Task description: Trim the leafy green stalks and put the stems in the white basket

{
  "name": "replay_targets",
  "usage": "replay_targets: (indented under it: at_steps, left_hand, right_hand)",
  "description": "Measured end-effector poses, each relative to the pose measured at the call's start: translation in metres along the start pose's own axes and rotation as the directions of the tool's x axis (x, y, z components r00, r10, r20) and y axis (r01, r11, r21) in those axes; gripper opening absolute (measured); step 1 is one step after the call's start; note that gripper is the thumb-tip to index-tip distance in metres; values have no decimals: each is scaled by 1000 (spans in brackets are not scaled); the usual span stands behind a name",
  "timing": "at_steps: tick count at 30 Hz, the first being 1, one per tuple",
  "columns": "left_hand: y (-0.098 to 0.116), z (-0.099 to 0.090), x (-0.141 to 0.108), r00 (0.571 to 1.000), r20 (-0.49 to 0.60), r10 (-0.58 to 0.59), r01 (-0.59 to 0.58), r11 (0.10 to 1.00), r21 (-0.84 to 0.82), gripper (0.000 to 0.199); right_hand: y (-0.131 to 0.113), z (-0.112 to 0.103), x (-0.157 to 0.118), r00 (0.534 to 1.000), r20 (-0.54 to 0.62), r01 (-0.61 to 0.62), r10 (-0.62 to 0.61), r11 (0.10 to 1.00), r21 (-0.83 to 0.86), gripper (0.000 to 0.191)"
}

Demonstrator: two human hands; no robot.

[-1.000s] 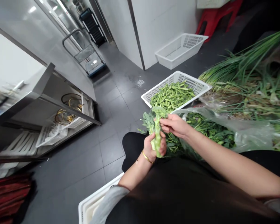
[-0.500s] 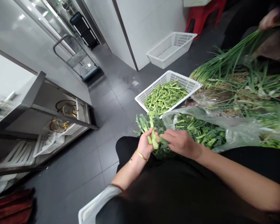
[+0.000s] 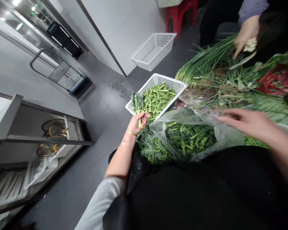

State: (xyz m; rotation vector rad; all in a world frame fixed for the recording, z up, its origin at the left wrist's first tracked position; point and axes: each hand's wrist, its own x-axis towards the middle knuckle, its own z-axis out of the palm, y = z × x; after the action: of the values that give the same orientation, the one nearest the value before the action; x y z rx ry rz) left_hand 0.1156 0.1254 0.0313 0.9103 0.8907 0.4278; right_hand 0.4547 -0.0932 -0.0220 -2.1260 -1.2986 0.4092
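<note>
My left hand (image 3: 139, 122) is closed around a leafy green stalk (image 3: 138, 103), held over the near left edge of a white basket (image 3: 180, 83). Cut green stems (image 3: 158, 98) lie in that basket. My right hand (image 3: 242, 118) is at the right, blurred, fingers apart, over the edge of a clear plastic bag (image 3: 228, 132). Leafy greens (image 3: 192, 135) fill the bag. A pile of loose leaves (image 3: 152, 147) lies below my left hand, beside the bag.
Another person's hand (image 3: 248, 33) is over spring onions (image 3: 211, 59) at the upper right. Red peppers (image 3: 277, 81) lie at the right. A second white basket (image 3: 148, 57), a red stool (image 3: 180, 16), a cart (image 3: 74, 81) and a metal shelf (image 3: 50, 139) stand around.
My left hand has moved with its stalk toward the basket; the thick pale stalk is no longer in it. My right hand has moved right, away from the left. The camera view has shifted right.
</note>
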Motion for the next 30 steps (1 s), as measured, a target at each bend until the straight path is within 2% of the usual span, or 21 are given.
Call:
replay_targets:
  at_steps: [1, 2, 3, 4, 5, 6, 8, 10, 11, 13, 14, 15, 16, 18, 20, 22, 24, 28, 30]
  left_hand:
    - [-11, 7, -17, 998, 63, 17, -18, 1000, 5, 46]
    - [-22, 12, -35, 994, 105, 8, -9, 1000, 10, 55]
    - [-33, 15, -52, 991, 131, -32, 30, 999, 23, 62]
    - [-41, 15, -68, 992, 115, -60, 57, 998, 32, 67]
    - [-48, 11, -80, 995, 67, -75, 72, 997, 38, 67]
    - [-53, 5, -89, 998, -18, -57, 58, 998, 40, 64]
    - [-57, -11, -100, 971, -235, 42, -32, 998, 46, 54]
    - [-60, -24, -106, 882, -445, 153, -154, 987, 33, 47]
    - [-62, -27, -110, 827, -532, 183, -204, 979, 19, 46]
    - [-68, -28, -118, 737, -653, 176, -254, 967, -26, 45]
    - [-70, -27, -122, 734, -666, 134, -233, 970, -61, 44]
    - [-73, -25, -125, 749, -655, 96, -214, 971, -102, 45]
    - [-74, -22, -127, 787, -607, 111, -226, 967, -115, 43]
    - [-76, -18, -132, 849, -503, 160, -269, 951, -150, 42]
    - [-79, -13, -137, 882, -413, 228, -309, 941, -139, 37]
    - [-84, -10, -144, 884, -363, 294, -344, 935, -81, 28]
    - [-92, -6, -149, 880, -352, 319, -363, 930, -63, 24]
    - [-106, 1, -149, 904, -357, 233, -331, 912, -243, 30]
    - [-106, 3, -145, 893, -393, 219, -350, 887, -301, 33]
  right_hand:
    - [-46, 16, 0, 983, 181, -40, -4, 971, 236, 51]
    - [-93, 35, -1, 935, 352, -100, -54, 909, 405, 45]
    - [-135, 56, -2, 868, 474, -139, -148, 844, 519, 37]
    - [-172, 78, -3, 805, 524, -119, -279, 789, 603, 28]
    - [-201, 99, -3, 797, 479, -54, -369, 746, 664, 22]
    - [-222, 119, -4, 818, 417, 7, -397, 731, 682, 24]
    - [-249, 146, -13, 896, 306, 98, -323, 814, 573, 26]
    - [-264, 157, -37, 918, 214, 210, -334, 866, 453, 25]
    - [-269, 157, -53, 895, 184, 298, -406, 853, 429, 23]
    - [-274, 149, -88, 782, 137, 489, -608, 735, 470, 17]
    - [-273, 142, -101, 713, 119, 550, -691, 655, 518, 14]
    - [-271, 136, -108, 680, 116, 553, -724, 610, 567, 13]
    - [-267, 131, -108, 706, 141, 498, -694, 628, 598, 14]
    - [-264, 126, -93, 802, 309, 261, -512, 764, 590, 20]
    - [-267, 127, -71, 805, 472, 40, -359, 827, 561, 25]
    - [-275, 132, -58, 786, 535, -35, -308, 843, 536, 31]
    - [-281, 139, -56, 792, 533, -39, -298, 846, 532, 38]
    - [-280, 149, -80, 879, 458, -144, -131, 843, 518, 38]
    - [-273, 149, -98, 923, 365, -70, -124, 878, 474, 35]
